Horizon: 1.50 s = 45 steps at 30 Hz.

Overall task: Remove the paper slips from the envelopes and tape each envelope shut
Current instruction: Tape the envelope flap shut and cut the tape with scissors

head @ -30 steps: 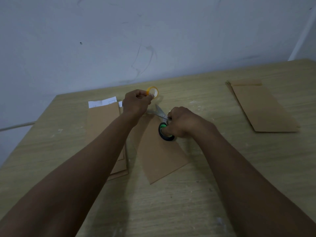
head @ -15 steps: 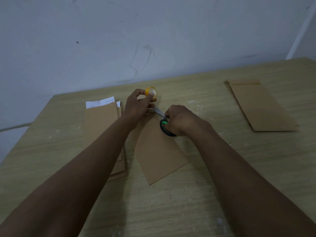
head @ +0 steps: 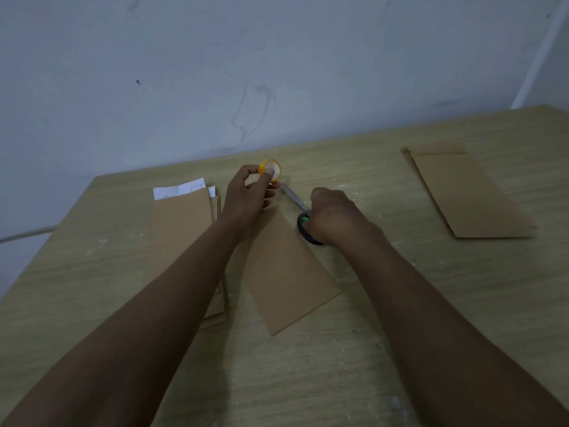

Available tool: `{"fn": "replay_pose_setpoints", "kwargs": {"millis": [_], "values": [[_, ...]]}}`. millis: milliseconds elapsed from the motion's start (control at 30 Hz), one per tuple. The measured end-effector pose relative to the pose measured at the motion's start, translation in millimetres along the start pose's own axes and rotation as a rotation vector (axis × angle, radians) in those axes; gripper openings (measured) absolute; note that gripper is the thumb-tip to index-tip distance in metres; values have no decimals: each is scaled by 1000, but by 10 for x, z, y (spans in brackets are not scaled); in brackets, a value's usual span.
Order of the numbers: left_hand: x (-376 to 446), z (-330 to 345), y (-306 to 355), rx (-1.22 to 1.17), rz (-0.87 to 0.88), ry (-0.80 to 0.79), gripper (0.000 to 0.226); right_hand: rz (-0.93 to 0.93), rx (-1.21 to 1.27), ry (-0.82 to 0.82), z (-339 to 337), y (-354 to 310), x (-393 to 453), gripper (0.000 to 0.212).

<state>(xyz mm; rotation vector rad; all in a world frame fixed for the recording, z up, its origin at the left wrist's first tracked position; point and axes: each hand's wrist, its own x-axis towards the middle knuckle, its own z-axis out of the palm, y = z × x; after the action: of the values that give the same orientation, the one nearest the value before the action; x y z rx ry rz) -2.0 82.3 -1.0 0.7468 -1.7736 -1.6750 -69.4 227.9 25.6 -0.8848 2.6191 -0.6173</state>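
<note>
1. The pale wood-grain bench (head: 400,303) carries everything I am working with, and its far edge meets a grey wall.
2. At far right lies a flat stack of brown paper envelopes (head: 468,195) with the top flap folded down. I judge these finished, though I cannot make out any tape on them.
3. In the middle, under my hands, is the single brown paper envelope (head: 286,272) I am on now. Its long axis runs from near right to far left, with the flap end pointing away from me under my left hand.
4. At far left is a stack of brown envelopes (head: 181,220) with white paper slips (head: 181,189) poking out of the far end, so that pile is yet to be done.
5. My right hand (head: 335,217) grips the green-and-black handled steel scissors (head: 300,211), fingers curled through the loops and blades pointing far left.
6. My left hand (head: 246,198) pinches the small yellow-cored roll of clear tape (head: 271,169) just above the envelope's far end.
</note>
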Motion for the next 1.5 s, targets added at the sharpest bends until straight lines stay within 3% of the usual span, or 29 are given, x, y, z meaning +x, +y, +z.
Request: {"fn": "replay_pose_setpoints", "kwargs": {"millis": [167,400,567,667,767,833,967,1133,1233,1500], "values": [[-43,19,20,79,9,9,19,103,-12,106,-135,54,-64,35],[-105,64,128,145,82,-40,14,75,-130,84,-208,-20,-159,26],[-152,35,187,107,12,-129,19,45,-188,21,-163,-8,-254,40],[-209,-2,232,121,-24,-179,18,58,-9,146,-139,-5,-229,31],[-258,-63,287,156,-45,-246,9,-52,436,299,-101,-31,-82,37],[-271,-110,325,179,-61,-297,7,-130,627,290,-106,-87,-30,40],[-268,-191,392,247,-56,-360,20,-202,691,285,-29,-153,104,28],[-113,-339,420,156,-111,-247,42,-201,753,395,106,-299,314,21],[18,-415,429,112,-154,-155,38,-166,735,449,144,-413,453,23],[434,-654,371,279,-264,-61,34,-79,521,424,260,-624,861,23]]}}
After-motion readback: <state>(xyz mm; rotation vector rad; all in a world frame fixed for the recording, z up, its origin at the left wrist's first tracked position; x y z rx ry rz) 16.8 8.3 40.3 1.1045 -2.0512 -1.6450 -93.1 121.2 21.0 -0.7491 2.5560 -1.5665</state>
